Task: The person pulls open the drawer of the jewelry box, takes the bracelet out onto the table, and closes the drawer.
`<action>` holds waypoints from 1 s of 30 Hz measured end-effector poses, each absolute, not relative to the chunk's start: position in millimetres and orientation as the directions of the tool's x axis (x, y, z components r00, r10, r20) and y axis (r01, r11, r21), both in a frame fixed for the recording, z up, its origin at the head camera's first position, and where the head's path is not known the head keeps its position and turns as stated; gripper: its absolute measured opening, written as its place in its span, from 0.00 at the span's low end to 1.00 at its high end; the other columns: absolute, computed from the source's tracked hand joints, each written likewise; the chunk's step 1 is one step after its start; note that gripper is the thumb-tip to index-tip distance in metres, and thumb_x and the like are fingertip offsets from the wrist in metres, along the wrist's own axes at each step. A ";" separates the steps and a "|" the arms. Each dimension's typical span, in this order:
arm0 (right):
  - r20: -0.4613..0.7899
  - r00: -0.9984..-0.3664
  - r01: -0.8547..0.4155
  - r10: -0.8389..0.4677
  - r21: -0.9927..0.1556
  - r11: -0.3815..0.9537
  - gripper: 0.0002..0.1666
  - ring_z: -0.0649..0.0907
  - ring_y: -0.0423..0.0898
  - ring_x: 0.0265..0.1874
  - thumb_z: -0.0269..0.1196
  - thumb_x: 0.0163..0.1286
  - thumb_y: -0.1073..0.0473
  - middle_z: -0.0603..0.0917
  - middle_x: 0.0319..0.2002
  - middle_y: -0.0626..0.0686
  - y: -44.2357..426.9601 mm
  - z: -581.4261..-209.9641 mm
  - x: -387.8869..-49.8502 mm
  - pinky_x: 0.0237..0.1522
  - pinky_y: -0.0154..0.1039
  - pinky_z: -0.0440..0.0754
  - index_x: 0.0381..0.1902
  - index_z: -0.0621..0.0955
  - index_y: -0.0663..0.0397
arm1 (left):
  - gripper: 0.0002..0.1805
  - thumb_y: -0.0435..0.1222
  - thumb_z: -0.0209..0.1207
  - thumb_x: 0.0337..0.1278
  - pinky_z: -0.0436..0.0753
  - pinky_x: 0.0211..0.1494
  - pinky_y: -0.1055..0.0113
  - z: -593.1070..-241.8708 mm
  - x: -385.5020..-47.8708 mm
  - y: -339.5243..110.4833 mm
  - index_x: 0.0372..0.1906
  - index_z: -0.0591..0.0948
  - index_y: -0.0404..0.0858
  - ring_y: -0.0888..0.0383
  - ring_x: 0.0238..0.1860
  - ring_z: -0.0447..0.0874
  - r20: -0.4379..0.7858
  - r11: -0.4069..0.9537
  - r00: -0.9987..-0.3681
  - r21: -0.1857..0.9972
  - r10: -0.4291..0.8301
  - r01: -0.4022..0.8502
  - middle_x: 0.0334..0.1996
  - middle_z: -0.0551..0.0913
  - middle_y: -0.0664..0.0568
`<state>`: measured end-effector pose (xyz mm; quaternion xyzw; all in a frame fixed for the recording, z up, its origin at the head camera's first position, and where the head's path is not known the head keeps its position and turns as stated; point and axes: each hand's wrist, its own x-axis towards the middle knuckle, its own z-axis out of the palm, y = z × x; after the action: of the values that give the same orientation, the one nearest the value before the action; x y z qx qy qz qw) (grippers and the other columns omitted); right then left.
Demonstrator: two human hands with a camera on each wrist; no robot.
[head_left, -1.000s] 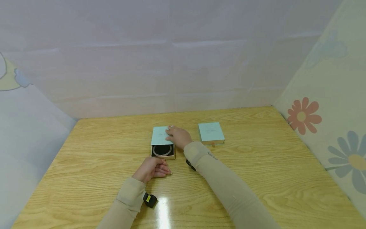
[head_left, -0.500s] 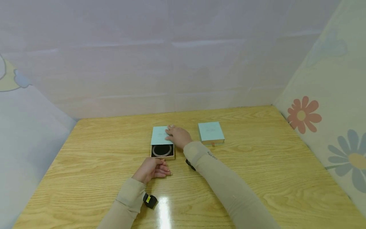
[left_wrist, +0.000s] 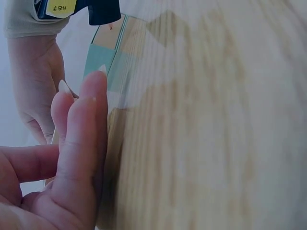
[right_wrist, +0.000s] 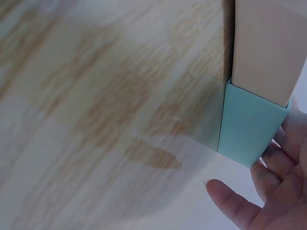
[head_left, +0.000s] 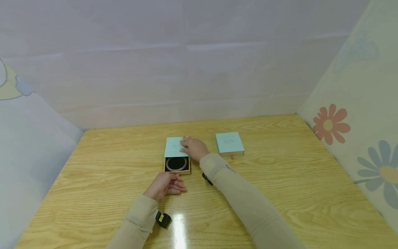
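Observation:
A light blue drawer-style gift box [head_left: 174, 146] lies on the table, its cream inner drawer [head_left: 183, 172] partly pulled out toward me. Inside, a pale bangle [head_left: 168, 165] sits on black lining. My left hand [head_left: 164, 185] pinches at the middle of the drawer's front edge with thumb and forefinger; what exactly lies between them is hidden. Its other fingers are held together, loosely bent, in the left wrist view. My right hand [head_left: 196, 149] rests on the right part of the blue sleeve's top. In the right wrist view the sleeve's side [right_wrist: 252, 124] and the drawer's side [right_wrist: 268, 48] show.
A second light blue box [head_left: 230, 142], shut, with an orange ribbon tab [head_left: 231, 157], stands to the right. Wood-grain table [head_left: 280, 193] lies all around. A pale backdrop [head_left: 186, 83] rises behind, and a flower-printed one [head_left: 357, 114] stands at right.
The drawer has slid very slightly farther out toward me, with my left hand shifting back a little. My right hand stays on the sleeve.

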<state>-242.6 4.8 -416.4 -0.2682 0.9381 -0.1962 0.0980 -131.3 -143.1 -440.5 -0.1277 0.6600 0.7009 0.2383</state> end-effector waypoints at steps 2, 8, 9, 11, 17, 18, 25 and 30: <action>-0.083 -0.837 -0.462 -0.540 -0.422 0.780 0.30 0.59 0.49 0.72 0.55 0.74 0.50 0.62 0.73 0.53 4.3 -417.0 -242.9 0.70 0.44 0.61 0.70 0.69 0.53 | 0.11 0.27 0.45 0.67 0.85 0.30 0.68 -440.6 -130.9 -143.3 0.40 0.76 0.23 0.55 0.28 0.87 -0.495 -0.017 -0.853 0.863 0.164 -0.504 0.20 0.82 0.52; -0.090 -0.838 -0.457 -0.539 -0.424 0.782 0.30 0.58 0.49 0.73 0.55 0.74 0.49 0.61 0.73 0.53 3.6 -417.3 -243.7 0.71 0.44 0.60 0.70 0.68 0.52 | 0.12 0.27 0.44 0.67 0.85 0.29 0.69 -440.6 -130.7 -143.9 0.41 0.75 0.21 0.56 0.27 0.87 -0.499 -0.022 -0.851 0.860 0.163 -0.509 0.20 0.82 0.52; -0.088 -0.838 -0.458 -0.538 -0.424 0.782 0.30 0.59 0.49 0.73 0.55 0.74 0.49 0.62 0.73 0.53 3.5 -417.6 -244.0 0.70 0.44 0.60 0.70 0.68 0.52 | 0.12 0.27 0.44 0.67 0.85 0.29 0.69 -440.6 -130.5 -144.1 0.41 0.75 0.21 0.56 0.27 0.87 -0.498 -0.022 -0.851 0.861 0.164 -0.508 0.20 0.82 0.52; -0.086 -0.838 -0.456 -0.538 -0.430 0.779 0.30 0.59 0.49 0.73 0.55 0.74 0.50 0.62 0.73 0.53 3.3 -418.1 -244.2 0.70 0.44 0.60 0.70 0.69 0.53 | 0.12 0.27 0.44 0.67 0.85 0.29 0.69 -440.7 -130.4 -144.3 0.41 0.75 0.21 0.56 0.27 0.87 -0.497 -0.021 -0.852 0.862 0.164 -0.506 0.20 0.82 0.52; -0.085 -0.837 -0.462 -0.541 -0.422 0.780 0.30 0.59 0.49 0.73 0.55 0.74 0.49 0.62 0.73 0.53 3.3 -417.7 -243.6 0.70 0.44 0.61 0.70 0.69 0.53 | 0.12 0.27 0.44 0.67 0.85 0.29 0.69 -440.8 -129.1 -144.7 0.41 0.75 0.21 0.56 0.27 0.87 -0.493 -0.021 -0.853 0.864 0.171 -0.503 0.21 0.82 0.51; -0.086 -0.837 -0.462 -0.540 -0.420 0.782 0.30 0.59 0.49 0.73 0.55 0.74 0.49 0.62 0.73 0.53 3.2 -417.0 -243.2 0.70 0.44 0.60 0.70 0.69 0.52 | 0.12 0.27 0.44 0.67 0.85 0.29 0.69 -440.8 -128.9 -144.8 0.41 0.75 0.21 0.56 0.27 0.87 -0.493 -0.021 -0.853 0.864 0.172 -0.504 0.21 0.82 0.51; -0.083 -0.841 -0.452 -0.534 -0.435 0.779 0.29 0.58 0.48 0.73 0.55 0.74 0.50 0.62 0.73 0.52 1.9 -416.7 -242.7 0.71 0.43 0.59 0.69 0.69 0.52 | 0.11 0.27 0.45 0.67 0.85 0.29 0.69 -440.1 -127.8 -146.0 0.42 0.75 0.22 0.56 0.27 0.87 -0.497 -0.020 -0.851 0.862 0.171 -0.507 0.21 0.82 0.51; -0.088 -0.841 -0.454 -0.534 -0.423 0.784 0.30 0.58 0.48 0.73 0.55 0.74 0.49 0.61 0.73 0.51 1.2 -418.3 -244.3 0.70 0.43 0.60 0.70 0.69 0.52 | 0.11 0.27 0.44 0.67 0.85 0.28 0.69 -440.4 -128.2 -146.2 0.41 0.75 0.22 0.56 0.27 0.87 -0.504 -0.029 -0.847 0.856 0.167 -0.515 0.20 0.82 0.51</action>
<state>-244.3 1.2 -418.3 -0.2628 0.9391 -0.1968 0.1019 -128.2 -146.2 -440.4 -0.1335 0.6536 0.7046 0.2420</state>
